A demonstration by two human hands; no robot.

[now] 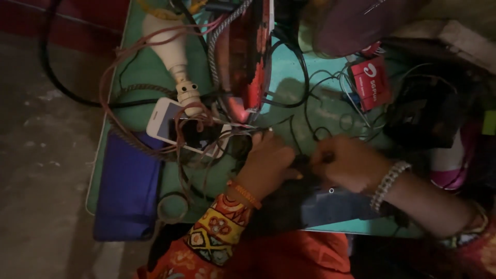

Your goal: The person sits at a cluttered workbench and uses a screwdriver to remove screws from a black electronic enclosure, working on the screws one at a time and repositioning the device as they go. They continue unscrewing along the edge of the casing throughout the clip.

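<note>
The left hand (268, 163) and the right hand (347, 163) are brought close together low on a green table (289, 93). A small dark object (306, 166) is gripped between them: the left fingers are curled over its near end, and the right fingers are closed around its other end, with a dark tip showing at the right thumb. In the dim light its kind cannot be told. It lies directly between the two hands, above a dark flat slab (330, 206) at the table's front edge.

An orange thread band is worn on the left wrist, a pale beaded bracelet (388, 183) on the right.

The hands are hemmed in by a tangle of thin black wires (310, 111) just beyond the fingertips. To the left of the left hand, a white phone (166, 124) is seen lying flat under loops of reddish cable (111, 85), and a white lamp body (173, 49) is laid above it. A red circuit board (245, 57) stands on edge behind the hands. A red box (371, 82) sits further right, and a blue cloth (129, 188) lies at the table's left corner.
</note>
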